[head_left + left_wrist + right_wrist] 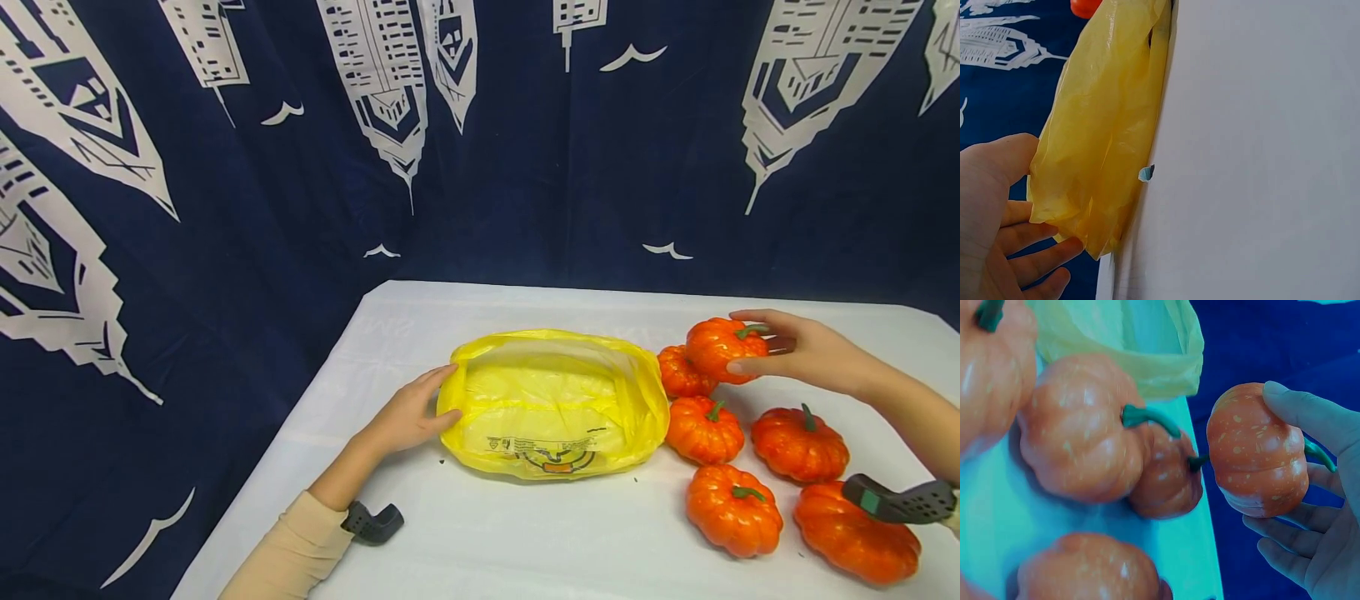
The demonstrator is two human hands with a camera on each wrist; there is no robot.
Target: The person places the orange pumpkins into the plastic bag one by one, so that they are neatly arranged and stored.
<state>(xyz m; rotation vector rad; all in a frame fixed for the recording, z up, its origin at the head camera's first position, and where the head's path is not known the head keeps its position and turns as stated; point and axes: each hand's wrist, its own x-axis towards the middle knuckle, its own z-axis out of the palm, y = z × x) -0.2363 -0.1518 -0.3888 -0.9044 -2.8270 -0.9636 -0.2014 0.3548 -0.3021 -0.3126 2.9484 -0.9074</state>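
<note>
In the head view, my left hand [408, 417] pinches the left rim of the yellow bag [543, 387], open-mouthed on the white table [420, 533]; my right hand [813, 354] grips an orange pumpkin [716, 348] near five more pumpkins [705, 429]. Left wrist: bag plastic between my thumb and fingers. Right wrist: my thumb and fingers clasp the pumpkin, green stem [1319, 453] toward my palm.

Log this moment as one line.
left hand: holds bag edge | right hand: holds pumpkin | bag: mouth open | other pumpkins: on table
</note>
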